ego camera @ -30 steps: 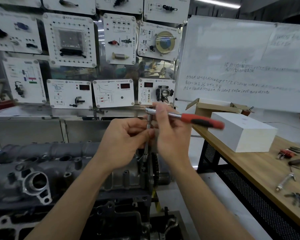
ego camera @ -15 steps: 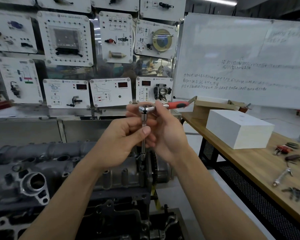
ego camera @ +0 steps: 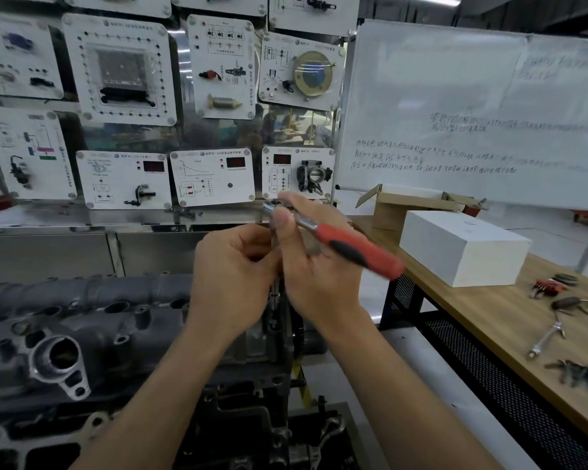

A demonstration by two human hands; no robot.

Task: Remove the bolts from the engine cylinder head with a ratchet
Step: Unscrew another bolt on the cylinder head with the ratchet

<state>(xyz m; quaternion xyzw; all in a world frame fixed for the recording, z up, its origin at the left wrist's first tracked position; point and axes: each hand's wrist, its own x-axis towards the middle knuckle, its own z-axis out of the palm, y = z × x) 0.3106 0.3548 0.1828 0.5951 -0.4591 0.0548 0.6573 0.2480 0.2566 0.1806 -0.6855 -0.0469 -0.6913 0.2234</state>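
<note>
1. Ratchet [ego camera: 333, 237] — steel head and neck, red-and-black grip. It sits above the right end of the cylinder head [ego camera: 92, 313], with its handle slanting out to the right toward the counter [ego camera: 489, 320]. Likely rigid and of moderate weight. The bare steel neck looks slick, so the red grip is the sounder place to hold for leverage.
2. Extension bar [ego camera: 275, 289] — a thin steel rod standing upright from the ratchet's head down into the engine. It is stiff but slender, and probably wobbles off the fastener unless steadied partway down.
3. Bolt — not visible. Presumably it lies under the bar's lower end, which is lost in shadow between the wrists.
4. Left hand [ego camera: 231, 279] — fingers curled round the bar just below the ratchet's head, keeping it plumb.
5. Right hand [ego camera: 319, 279] — thumb and fingers pinch the ratchet's head, and the handle runs out past the palm ungripped. This hold suits spinning a loose fastener; a tight one would need the hand farther out on the grip.
6. Cylinder head — a dark cast-metal block, judged heavy and immovable, with hard edges. It needs no holding.
7. Counter — wooden top to the right, carrying a white box [ego camera: 462, 249] and loose tools [ego camera: 547, 337], well apart from the work.
</note>
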